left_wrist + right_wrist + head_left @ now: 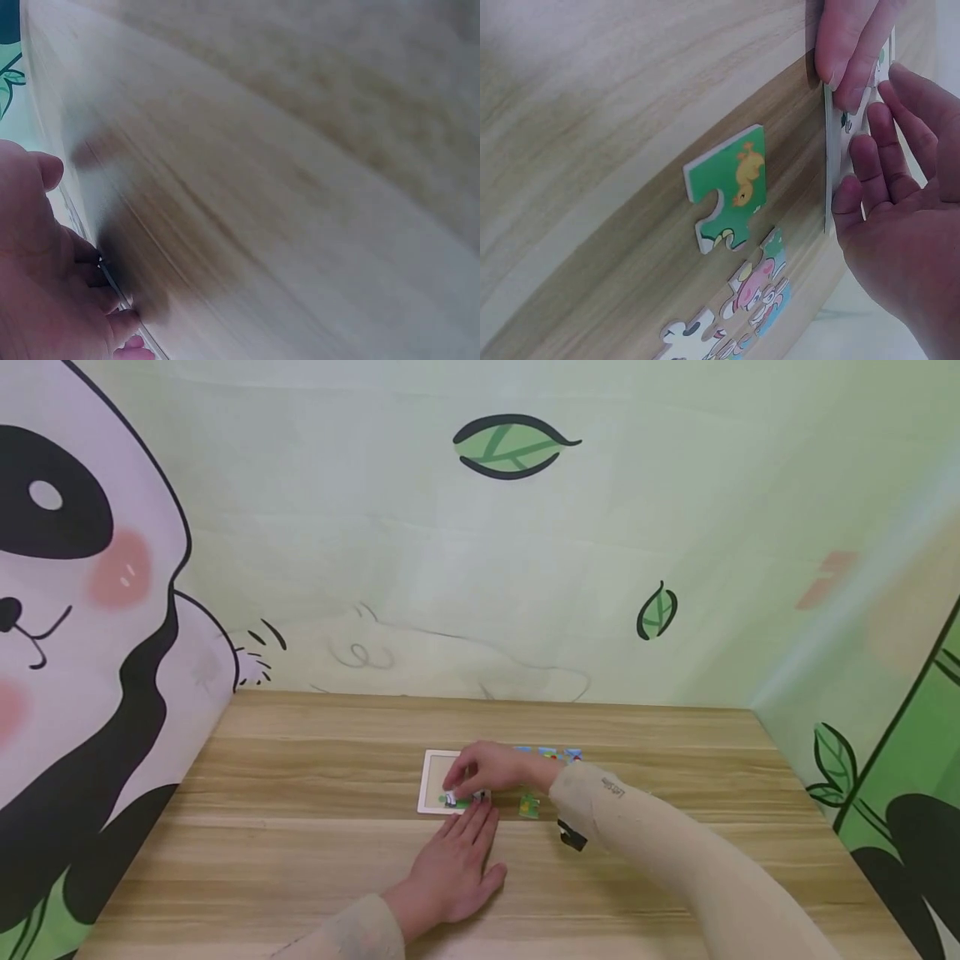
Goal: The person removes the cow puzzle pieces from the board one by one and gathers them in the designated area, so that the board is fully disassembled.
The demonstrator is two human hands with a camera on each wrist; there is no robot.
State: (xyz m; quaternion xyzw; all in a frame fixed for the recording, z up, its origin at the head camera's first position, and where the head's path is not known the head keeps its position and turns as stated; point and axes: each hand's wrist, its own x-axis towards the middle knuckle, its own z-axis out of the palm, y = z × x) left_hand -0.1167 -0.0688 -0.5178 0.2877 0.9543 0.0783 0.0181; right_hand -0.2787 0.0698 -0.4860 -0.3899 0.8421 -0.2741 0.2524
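A white-rimmed puzzle board (429, 783) lies on the wooden table. My right hand (495, 766) is over it, with thumb and index fingertips close together on a small puzzle piece (450, 799) at the board's lower part. In the right wrist view the other fingers of that hand curl loosely above the board, and the pinched piece is mostly hidden. My left hand (457, 866) lies with fingers extended, its fingertips touching the board's near edge. A loose green puzzle piece with a yellow duck (731, 187) lies to the right of the board.
More loose puzzle pieces (573, 754) lie beyond the right wrist, partly hidden by the arm; the right wrist view shows several, including a pink-patterned piece (754, 285). The wooden table (300, 860) meets a wall (337, 527) printed with a panda and leaves.
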